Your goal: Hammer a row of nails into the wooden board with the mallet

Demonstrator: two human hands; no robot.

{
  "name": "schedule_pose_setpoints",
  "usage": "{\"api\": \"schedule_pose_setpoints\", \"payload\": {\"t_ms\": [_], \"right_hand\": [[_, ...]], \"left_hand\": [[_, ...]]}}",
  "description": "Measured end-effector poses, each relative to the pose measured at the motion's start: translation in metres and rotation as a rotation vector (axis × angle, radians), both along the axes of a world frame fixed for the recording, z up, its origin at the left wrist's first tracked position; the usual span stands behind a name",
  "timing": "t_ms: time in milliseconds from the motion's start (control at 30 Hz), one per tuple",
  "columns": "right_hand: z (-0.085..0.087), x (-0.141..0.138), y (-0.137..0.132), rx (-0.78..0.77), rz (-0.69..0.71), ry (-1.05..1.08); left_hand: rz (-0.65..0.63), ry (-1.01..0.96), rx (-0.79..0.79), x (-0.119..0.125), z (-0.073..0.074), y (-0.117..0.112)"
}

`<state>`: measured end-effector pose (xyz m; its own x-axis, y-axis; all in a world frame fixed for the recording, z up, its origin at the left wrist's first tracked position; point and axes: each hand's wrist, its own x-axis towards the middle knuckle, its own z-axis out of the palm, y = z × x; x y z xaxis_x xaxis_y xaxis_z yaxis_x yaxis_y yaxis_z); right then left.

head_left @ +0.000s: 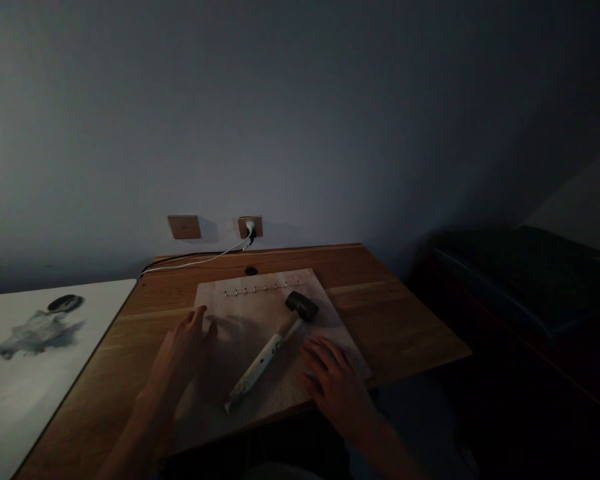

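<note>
A pale flat board (260,320) lies on the wooden table. Near its far edge stands a row of several small metal nails (255,289). Across the middle of the board rests a mallet (260,363), its dark head towards the far right and its worn, light handle pointing back to the near left. My left hand (187,343) is at the board's left edge, thumb apart from the fingers, holding nothing. On the right part of the board, beside the mallet head, my right hand (330,373) lies with fingers spread. Neither hand touches the mallet.
The wooden table (395,320) stands against a grey wall. A wall socket (257,230) holds a plug, and cables (195,261) run left along the table's back. To the left, a white surface (25,407) bears a crumpled grey plastic piece (35,335) and a dark round object (63,304).
</note>
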<state>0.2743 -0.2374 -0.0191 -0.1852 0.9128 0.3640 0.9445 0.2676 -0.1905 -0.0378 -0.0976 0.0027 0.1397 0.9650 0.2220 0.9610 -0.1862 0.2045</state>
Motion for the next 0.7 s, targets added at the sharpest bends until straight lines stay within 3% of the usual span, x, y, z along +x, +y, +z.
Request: {"api": "schedule_pose_setpoints", "payload": {"t_ms": [200,467,600,700], "right_hand": [[-0.001,0.056,0.000,-0.069,-0.039,-0.015],[-0.011,0.167,-0.001,-0.050,-0.162,0.084],[-0.011,0.212,0.005,-0.069,-0.267,0.094],[-0.012,0.234,0.006,-0.080,-0.300,0.099]], "left_hand": [[-0.157,-0.032,-0.094,0.048,0.015,-0.005],[-0.511,-0.121,-0.166,0.148,0.012,0.003],[-0.613,-0.082,-0.150,0.193,0.011,0.008],[-0.662,-0.087,-0.175,0.213,0.012,0.010]]}}
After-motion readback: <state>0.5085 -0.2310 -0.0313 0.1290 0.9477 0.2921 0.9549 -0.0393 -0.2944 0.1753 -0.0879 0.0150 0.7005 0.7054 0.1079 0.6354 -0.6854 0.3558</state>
